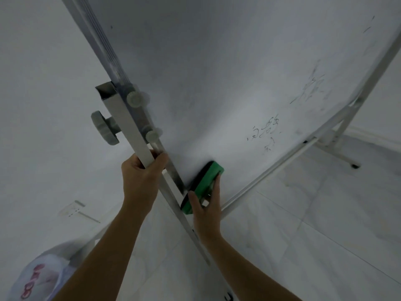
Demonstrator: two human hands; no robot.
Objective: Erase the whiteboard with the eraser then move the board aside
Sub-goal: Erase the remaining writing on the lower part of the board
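Head view shows the erasing partly done. The whiteboard [217, 72] fills the frame from 10 to 3 o'clock, tilted steeply by the wide lens. Its left and middle stretches read as blank grey-white, but dark handwriting [269, 131] remains toward 3 o'clock, with fainter smudged strokes above it nearer 2 o'clock. I judge that patch is left to wipe, and the board has yet to be moved aside.

The eraser [204, 185] is a green block with a dark felt face. It sits near 6 o'clock, felt pressed flat to the board's lower left corner, just beside the frame edge. The right hand [206, 211] holds it from behind, thumb on one side and fingers curled over the other. At 7 o'clock, the left hand [141, 177] is wrapped tightly round the white stand post [130, 127], just below two grey knobs [134, 99].
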